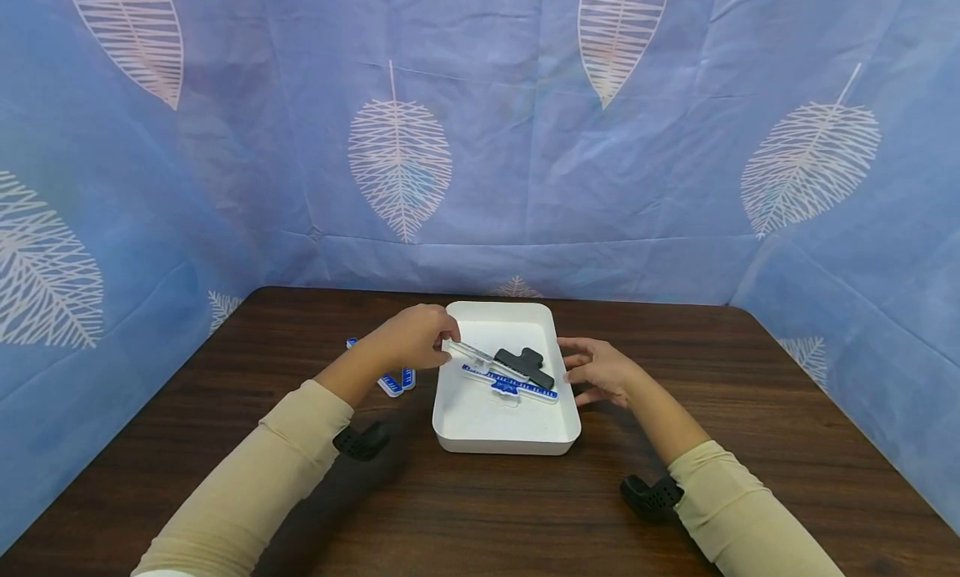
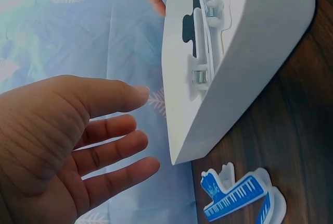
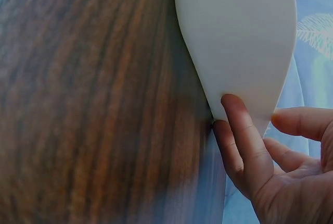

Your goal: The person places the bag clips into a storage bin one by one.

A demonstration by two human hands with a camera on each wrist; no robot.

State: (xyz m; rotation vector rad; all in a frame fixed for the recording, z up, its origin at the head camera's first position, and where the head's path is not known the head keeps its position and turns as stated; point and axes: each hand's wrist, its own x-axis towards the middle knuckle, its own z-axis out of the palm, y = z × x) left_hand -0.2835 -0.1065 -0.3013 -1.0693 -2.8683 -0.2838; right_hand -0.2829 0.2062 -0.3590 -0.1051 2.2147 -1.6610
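While my left hand [image 1: 416,337] hangs over the left rim of a white tray [image 1: 506,445], my right hand [image 1: 603,373] rests against its right wall, seen from my head. Inside the tray, a white clip [image 1: 478,356] lies at a slant, one end just by my left fingers; next to it are a black clip [image 1: 525,367] and a blue clip [image 1: 513,386]. Other clips [image 1: 392,384], blue and white, lie on the dark table [image 1: 510,519] to the tray's left, near my left arm [image 1: 300,431].

From the left wrist, my thumb and three fingers stand wide apart; the index finger is hidden, so whether it touches the white clip I cannot tell. Two springs [image 2: 199,76] show in the tray, and the other clips, printed with piano keys, lie just outside it.

From the right wrist, my fingers are spread and nearly straight, two lying along the tray's outer wall, thumb at its upper edge.
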